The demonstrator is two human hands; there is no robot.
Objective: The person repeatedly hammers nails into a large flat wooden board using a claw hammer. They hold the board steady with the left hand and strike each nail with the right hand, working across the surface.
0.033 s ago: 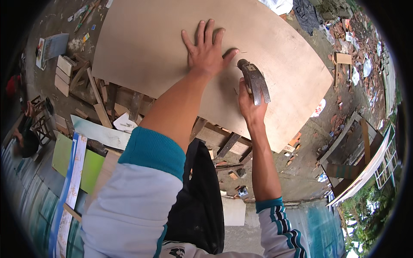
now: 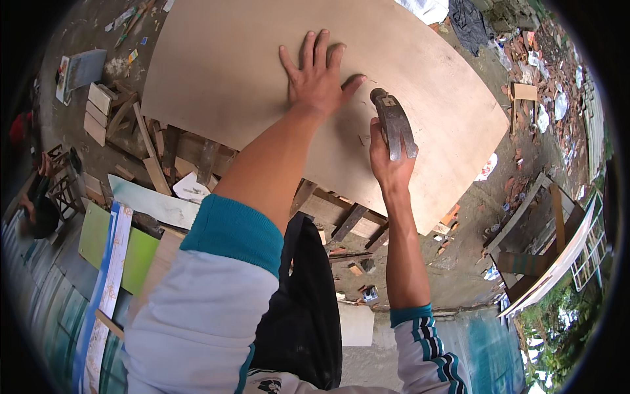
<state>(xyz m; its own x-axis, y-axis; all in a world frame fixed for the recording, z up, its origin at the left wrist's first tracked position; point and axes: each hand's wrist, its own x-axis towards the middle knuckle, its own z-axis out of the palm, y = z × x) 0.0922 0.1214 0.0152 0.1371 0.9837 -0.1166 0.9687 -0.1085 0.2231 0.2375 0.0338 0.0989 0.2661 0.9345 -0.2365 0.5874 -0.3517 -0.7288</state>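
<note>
A large tan plywood sheet lies in front of me on a wooden frame, part of which shows under its near edge. My left hand presses flat on the sheet with its fingers spread. My right hand grips a claw hammer; the handle is mostly hidden by the hand. The hammer's striking face points away from me, its claw toward me, a little right of my left thumb. A thin nail-like sliver shows near that thumb.
Wood offcuts lie beyond the sheet's left edge. Green boards lie at the lower left, and a person is at the far left. Brick rubble and litter cover the ground at the right, near an old wooden cabinet-like frame.
The hammer and my right hand have shifted slightly to the right, away from my left thumb. My left hand stays almost in place on the sheet.
</note>
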